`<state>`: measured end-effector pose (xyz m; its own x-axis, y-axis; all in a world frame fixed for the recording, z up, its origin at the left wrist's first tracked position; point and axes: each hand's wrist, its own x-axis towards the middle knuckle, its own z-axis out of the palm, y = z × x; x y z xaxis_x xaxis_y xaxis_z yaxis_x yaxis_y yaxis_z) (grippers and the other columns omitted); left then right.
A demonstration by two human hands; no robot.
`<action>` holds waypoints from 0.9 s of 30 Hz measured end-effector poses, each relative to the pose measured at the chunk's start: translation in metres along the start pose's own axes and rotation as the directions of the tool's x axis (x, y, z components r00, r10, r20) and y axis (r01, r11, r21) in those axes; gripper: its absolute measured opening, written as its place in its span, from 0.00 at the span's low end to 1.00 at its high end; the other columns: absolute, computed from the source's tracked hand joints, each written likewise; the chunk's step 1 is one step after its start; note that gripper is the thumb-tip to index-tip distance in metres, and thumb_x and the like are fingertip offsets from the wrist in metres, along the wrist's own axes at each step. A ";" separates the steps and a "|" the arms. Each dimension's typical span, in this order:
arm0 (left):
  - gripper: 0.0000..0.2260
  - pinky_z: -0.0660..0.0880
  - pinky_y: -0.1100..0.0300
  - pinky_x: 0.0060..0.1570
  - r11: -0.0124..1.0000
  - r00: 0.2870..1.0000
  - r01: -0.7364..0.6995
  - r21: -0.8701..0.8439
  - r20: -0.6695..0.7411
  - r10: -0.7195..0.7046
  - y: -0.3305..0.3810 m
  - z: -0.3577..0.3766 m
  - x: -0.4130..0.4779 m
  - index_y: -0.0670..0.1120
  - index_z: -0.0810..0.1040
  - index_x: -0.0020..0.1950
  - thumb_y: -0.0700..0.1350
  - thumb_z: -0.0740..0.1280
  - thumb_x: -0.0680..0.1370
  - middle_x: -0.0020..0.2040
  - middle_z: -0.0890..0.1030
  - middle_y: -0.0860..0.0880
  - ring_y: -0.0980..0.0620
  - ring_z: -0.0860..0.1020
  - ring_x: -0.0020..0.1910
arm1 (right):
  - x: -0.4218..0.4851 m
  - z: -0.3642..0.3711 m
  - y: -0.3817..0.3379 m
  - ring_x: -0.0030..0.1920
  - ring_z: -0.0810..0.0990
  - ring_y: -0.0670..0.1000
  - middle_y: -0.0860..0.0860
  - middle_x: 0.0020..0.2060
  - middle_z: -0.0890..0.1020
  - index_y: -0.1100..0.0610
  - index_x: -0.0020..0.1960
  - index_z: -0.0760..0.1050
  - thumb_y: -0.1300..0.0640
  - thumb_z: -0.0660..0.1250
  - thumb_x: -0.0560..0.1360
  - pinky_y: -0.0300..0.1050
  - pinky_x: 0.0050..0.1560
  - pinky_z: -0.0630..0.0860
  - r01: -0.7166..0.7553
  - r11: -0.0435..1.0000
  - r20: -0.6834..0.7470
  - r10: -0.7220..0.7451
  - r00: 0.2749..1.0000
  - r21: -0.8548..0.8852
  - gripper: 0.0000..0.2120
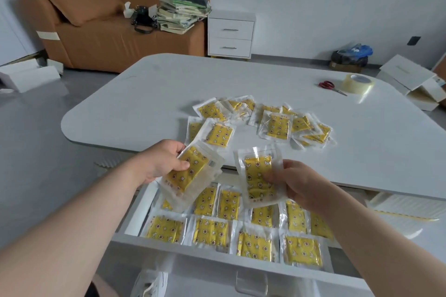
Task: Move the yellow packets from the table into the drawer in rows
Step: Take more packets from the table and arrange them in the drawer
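1. Now my left hand (pixel 166 161) pinches one yellow packet (pixel 190 171), thumb on top and fingers under it, and holds it tilted above the far-left part of the drawer (pixel 135 210).
2. My right hand (pixel 299 183) pinches a second packet (pixel 259 176) at its right edge, almost upright, above the middle of the drawer.
3. Two rows of packets (pixel 210 232) already lie in the drawer: a near row of four, and a back row behind it. I think the open place is at the 10 o'clock corner of the drawer, but my left packet hides it, so I cannot be sure.
4. To do this step well, I should turn the left packet until its long side runs like its neighbours, then lay it flat just beside the next packet, edges touching and not overlapping much.
5. The plastic is slippery, so I should let go only when it lies flat.
6. Many packets remain in the pile on the table (pixel 260 123) at 12 o'clock from my hands.
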<state>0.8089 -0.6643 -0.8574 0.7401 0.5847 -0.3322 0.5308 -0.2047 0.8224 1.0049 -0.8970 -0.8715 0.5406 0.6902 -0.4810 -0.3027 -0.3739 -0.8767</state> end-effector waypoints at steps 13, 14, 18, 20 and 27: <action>0.20 0.71 0.65 0.37 0.537 0.908 -0.123 0.834 0.313 -0.279 -0.042 0.033 0.017 0.46 0.74 0.69 0.40 0.68 0.77 0.59 0.78 0.49 0.51 0.76 0.49 | 0.012 0.016 0.006 0.47 0.86 0.59 0.58 0.45 0.87 0.62 0.50 0.83 0.68 0.76 0.68 0.56 0.56 0.81 0.009 0.942 0.021 -0.002 1.000 -0.334 0.12; 0.21 0.72 0.63 0.42 0.522 0.899 -0.130 0.843 0.322 -0.296 -0.044 0.035 0.018 0.46 0.72 0.70 0.40 0.68 0.77 0.62 0.77 0.47 0.50 0.77 0.52 | 0.013 0.017 0.006 0.47 0.86 0.59 0.57 0.44 0.87 0.61 0.51 0.83 0.67 0.76 0.68 0.56 0.57 0.81 0.009 0.939 0.027 0.000 1.000 -0.343 0.12; 0.21 0.74 0.57 0.50 0.504 0.861 -0.146 0.851 0.360 -0.358 -0.057 0.039 0.023 0.44 0.72 0.70 0.39 0.68 0.77 0.65 0.77 0.45 0.47 0.78 0.58 | 0.014 0.020 0.010 0.47 0.86 0.58 0.56 0.44 0.87 0.60 0.50 0.83 0.67 0.75 0.69 0.56 0.58 0.80 -0.007 0.922 0.058 0.033 0.998 -0.388 0.11; 0.17 0.73 0.61 0.44 0.538 0.855 -0.150 0.830 0.382 -0.350 -0.064 0.039 0.026 0.42 0.75 0.65 0.38 0.69 0.76 0.60 0.79 0.44 0.47 0.79 0.53 | 0.014 0.022 0.010 0.48 0.86 0.58 0.56 0.45 0.87 0.59 0.50 0.84 0.68 0.75 0.69 0.56 0.59 0.80 -0.014 0.914 0.074 0.048 0.996 -0.404 0.11; 0.16 0.65 0.61 0.34 0.585 0.861 -0.164 0.795 0.405 -0.309 -0.090 0.037 0.031 0.51 0.66 0.34 0.37 0.68 0.75 0.34 0.67 0.53 0.56 0.66 0.31 | 0.014 0.027 0.006 0.48 0.86 0.58 0.56 0.45 0.87 0.59 0.48 0.84 0.67 0.76 0.67 0.56 0.58 0.80 -0.005 0.913 0.071 0.037 0.997 -0.408 0.11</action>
<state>0.7995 -0.6568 -0.9586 0.6399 0.2490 -0.7270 0.5174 -0.8391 0.1680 0.9899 -0.8729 -0.8833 0.4723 0.7181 -0.5112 0.0412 -0.5973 -0.8009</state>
